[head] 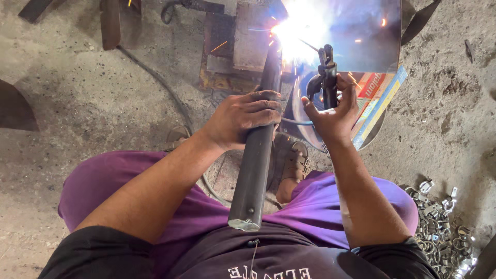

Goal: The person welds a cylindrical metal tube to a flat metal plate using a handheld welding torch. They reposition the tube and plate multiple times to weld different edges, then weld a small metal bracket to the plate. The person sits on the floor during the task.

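Note:
My left hand (243, 118) wraps around a dark steel pipe (253, 175) that runs from my lap up toward a bright welding arc (297, 31). My right hand (333, 111) grips a black electrode holder (326, 72), whose thin rod points up-left into the glare at the pipe's far end. The pipe's top end is washed out by the light. A dark cable (297, 122) loops between my two hands. I sit low, with purple trousers (330, 199) and a sandalled foot (292, 168) beneath the pipe.
Rusty metal plates (232, 51) lie on the dirt floor behind the arc. A tinted shield sheet (367, 36) and a colourful flat board (380, 98) sit at upper right. A heap of small metal clamps (439, 227) lies at lower right. A cable (155, 77) snakes across the floor.

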`<state>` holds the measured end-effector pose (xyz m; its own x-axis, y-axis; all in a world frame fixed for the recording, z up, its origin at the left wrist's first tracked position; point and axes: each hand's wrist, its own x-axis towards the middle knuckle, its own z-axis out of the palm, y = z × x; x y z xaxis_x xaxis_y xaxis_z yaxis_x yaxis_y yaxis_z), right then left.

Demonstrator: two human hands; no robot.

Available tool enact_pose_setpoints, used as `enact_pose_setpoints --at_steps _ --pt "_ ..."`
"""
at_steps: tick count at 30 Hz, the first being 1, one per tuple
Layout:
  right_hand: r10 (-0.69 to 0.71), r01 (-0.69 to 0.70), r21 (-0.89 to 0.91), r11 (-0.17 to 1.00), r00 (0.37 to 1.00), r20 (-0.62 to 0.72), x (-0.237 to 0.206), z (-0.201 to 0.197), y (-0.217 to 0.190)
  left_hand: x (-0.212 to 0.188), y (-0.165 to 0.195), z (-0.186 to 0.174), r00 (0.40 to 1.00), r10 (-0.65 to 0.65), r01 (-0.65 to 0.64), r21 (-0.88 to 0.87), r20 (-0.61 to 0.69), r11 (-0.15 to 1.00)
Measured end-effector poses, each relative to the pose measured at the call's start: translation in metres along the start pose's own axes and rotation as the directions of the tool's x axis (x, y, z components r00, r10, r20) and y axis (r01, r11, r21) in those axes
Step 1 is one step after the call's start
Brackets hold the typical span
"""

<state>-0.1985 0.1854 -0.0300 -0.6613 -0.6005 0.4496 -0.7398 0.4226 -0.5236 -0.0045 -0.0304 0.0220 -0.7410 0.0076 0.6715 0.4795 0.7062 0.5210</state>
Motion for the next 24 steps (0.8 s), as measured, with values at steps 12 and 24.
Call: enact_pose_setpoints --at_steps 12,24 --pt "0.220 -0.222 0.228 0.948 0.975 0.035 0.008 -0.004 -0.007 -0.008 -0.005 0.007 0.999 0.012 -0.013 0.017 0.033 1.000" --pt "0.084 -0.086 0.081 0.993 0.996 0.028 0.014 -0.005 -0.009 -0.005 -0.003 0.007 0.998 0.019 -0.020 0.020 0.052 1.000"
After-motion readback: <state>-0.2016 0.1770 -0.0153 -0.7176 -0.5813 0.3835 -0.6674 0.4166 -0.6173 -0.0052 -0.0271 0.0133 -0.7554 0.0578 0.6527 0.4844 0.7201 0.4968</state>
